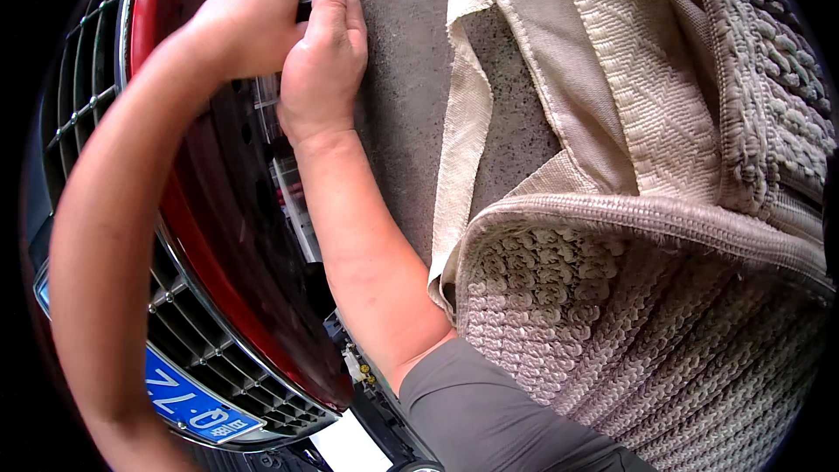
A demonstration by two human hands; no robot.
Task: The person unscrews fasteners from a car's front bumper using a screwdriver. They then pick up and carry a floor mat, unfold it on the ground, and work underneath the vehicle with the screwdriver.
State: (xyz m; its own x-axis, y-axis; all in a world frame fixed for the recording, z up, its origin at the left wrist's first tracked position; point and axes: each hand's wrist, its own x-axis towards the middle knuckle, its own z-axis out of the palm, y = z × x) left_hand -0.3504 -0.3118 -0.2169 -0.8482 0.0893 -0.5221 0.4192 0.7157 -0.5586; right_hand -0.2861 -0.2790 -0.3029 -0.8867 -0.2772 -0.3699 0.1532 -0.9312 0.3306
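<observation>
Both my arms reach to the top of the view, where my hands meet beside the red edge of a car front. My left hand comes from the left with its fingers bent together at the upper edge. My right hand is upright next to it, thumb up and its other fingers partly hidden behind the thumb. A small dark piece shows between the two hands; its kind is hidden. Both hands look closed around it, though their grip is partly covered.
A chrome-edged black grille and a blue licence plate lie beneath my left arm. Engine-bay parts show beside my right forearm. A beige woven bag with a strap fills the right side, against grey flooring.
</observation>
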